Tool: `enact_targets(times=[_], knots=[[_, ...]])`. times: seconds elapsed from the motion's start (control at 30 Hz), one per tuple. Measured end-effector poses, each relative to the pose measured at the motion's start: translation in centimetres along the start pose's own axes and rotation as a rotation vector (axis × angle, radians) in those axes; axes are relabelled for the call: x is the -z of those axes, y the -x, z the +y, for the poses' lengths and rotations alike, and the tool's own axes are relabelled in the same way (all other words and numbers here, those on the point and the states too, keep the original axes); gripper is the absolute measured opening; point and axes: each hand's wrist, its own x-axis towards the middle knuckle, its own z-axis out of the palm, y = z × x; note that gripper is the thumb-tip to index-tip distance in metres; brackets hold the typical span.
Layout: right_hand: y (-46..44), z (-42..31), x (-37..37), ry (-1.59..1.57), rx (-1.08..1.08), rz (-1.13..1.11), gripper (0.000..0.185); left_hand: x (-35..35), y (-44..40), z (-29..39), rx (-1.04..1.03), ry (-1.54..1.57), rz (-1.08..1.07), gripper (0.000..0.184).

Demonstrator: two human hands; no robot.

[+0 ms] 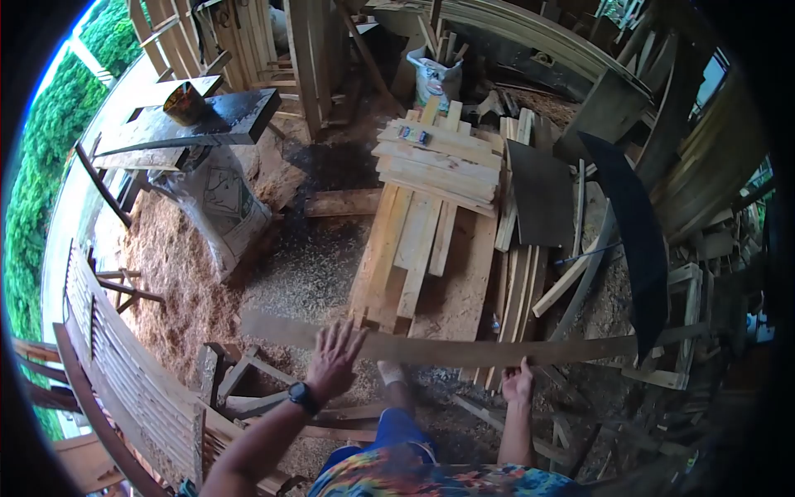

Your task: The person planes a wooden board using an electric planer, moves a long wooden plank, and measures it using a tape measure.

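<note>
A long, thin wooden plank (pixel 464 351) spans the view in front of my body, from left of centre out to the right. My left hand (pixel 335 360), with a dark watch on its wrist, lies against the plank's left part, its fingers stretched out and spread. At the near edge, right of the middle, my right hand (pixel 518 383) grips the same plank with curled fingers; what its fingers do underneath is partly hidden. Beyond the plank, a stack of short pale boards (pixel 439 166) rests crosswise on longer boards (pixel 422 240).
Wood shavings (pixel 166 257) heap at left beside a printed sack (pixel 219 199). A workbench (pixel 224 116) carries a bucket (pixel 184 104). Slatted wood (pixel 124 348) stands lower left. At right are a dark curved sheet (pixel 629 224) and a flat panel (pixel 540 195). Another sack (pixel 435 79) holds offcuts.
</note>
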Motion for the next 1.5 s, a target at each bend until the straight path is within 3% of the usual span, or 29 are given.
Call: enact_targets(times=[0.03,0.1,0.17,0.2,0.3,0.33,0.37,0.4,0.43,0.47,0.53,0.63,0.7,0.77,0.83,0.97,1.1,1.23,1.27,1.3,1.33,1.47,1.5], knots=[[2.4,-0.1,0.7,-0.003,0.006,-0.022,0.032,-1.6,1.0,-1.3,-0.056,-0.194,0.039,0.099],[5.7,-0.7,2.5,0.006,0.014,-0.049,0.037,0.7,2.9,-2.6,-0.018,0.005,-0.211,0.082],[8.3,-1.5,4.1,0.037,0.014,-0.068,0.044,0.7,5.2,-3.6,-0.111,0.091,-0.216,0.072],[9.5,-2.2,4.0,-0.026,0.039,-0.166,0.048,0.5,6.6,-3.9,-0.158,0.132,-0.22,0.067],[11.1,-5.6,2.1,-0.236,0.182,-0.329,0.061,2.5,8.3,-3.2,-0.226,0.343,-0.537,0.048],[11.0,-7.1,2.7,-0.307,0.249,-0.293,0.065,3.5,8.0,-2.6,-0.284,0.399,-0.63,0.049],[11.2,-8.7,1.6,-0.424,0.274,-0.122,0.06,4.2,7.9,-1.9,-0.324,0.452,-0.705,0.05],[10.8,-9.9,2.8,-0.454,0.303,-0.223,0.047,4.7,7.8,-1.8,-0.348,0.485,-0.779,0.051],[10.3,-10.9,3.6,-0.357,0.313,-0.132,0.032,4.8,8.0,-2.1,-0.351,0.514,-0.847,0.052],[13.8,-12.4,-0.8,-0.226,0.327,0.155,0.029,4.6,8.5,-2.9,-0.334,0.545,-0.912,0.053],[14.7,-12.1,-1.3,-0.246,0.255,0.336,0.043,3.6,10.1,-5.0,-0.264,0.633,-1.016,0.056],[16.0,-11.2,-1.9,-0.258,0.308,0.17,0.043,2.2,13.5,-7.8,-0.098,0.853,-1.127,0.059],[16.6,-10.0,-1.5,-0.263,0.324,0.106,0.041,2.5,16.1,-9.6,-0.069,0.867,-1.046,0.062],[18.5,-9.3,-1.8,-0.291,0.336,0.062,0.035,5.5,17.8,-9.0,-0.171,0.671,-0.803,0.057],[22.3,-9.6,-4.2,-0.331,0.351,0.022,0.028,5.6,19.3,-10.1,-0.263,0.38,-0.727,0.056],[23.5,-8.5,-3.8,-0.443,0.369,-0.039,0.025,7.1,24.6,-8.4,-0.106,0.55,-0.526,0.058],[27.6,-8.4,-5.8,-0.406,0.457,-0.116,0.031,8.7,30.0,-6.1,-0.155,0.332,-0.285,0.062],[30.5,-8.0,-6.7,-0.39,0.475,-0.321,0.036,5.5,36.3,-7.5,-0.074,0.389,-0.22,0.063],[32.8,-8.0,-8.1,-0.436,0.487,-0.324,0.027,4.2,38.9,-8.5,-0.017,0.413,-0.19,0.064],[34.9,-8.1,-9.5,-0.465,0.464,-0.344,0.018,4.8,40.7,-9.4,0.007,0.466,-0.141,0.077],[34.3,-7.9,-8.8,-0.551,0.348,-0.7,0.015,5.9,43.6,-7.6,0.125,0.486,-0.036,0.083],[37.3,-6.5,-15.8,-0.342,0.361,-0.96,0.028,9.4,51.4,-5.5,0.113,0.384,0.288,0.063],[37.7,-5.9,-18.2,-0.31,0.353,-1.045,0.032,9.8,53.5,-5.2,0.039,0.411,0.528,0.043]])
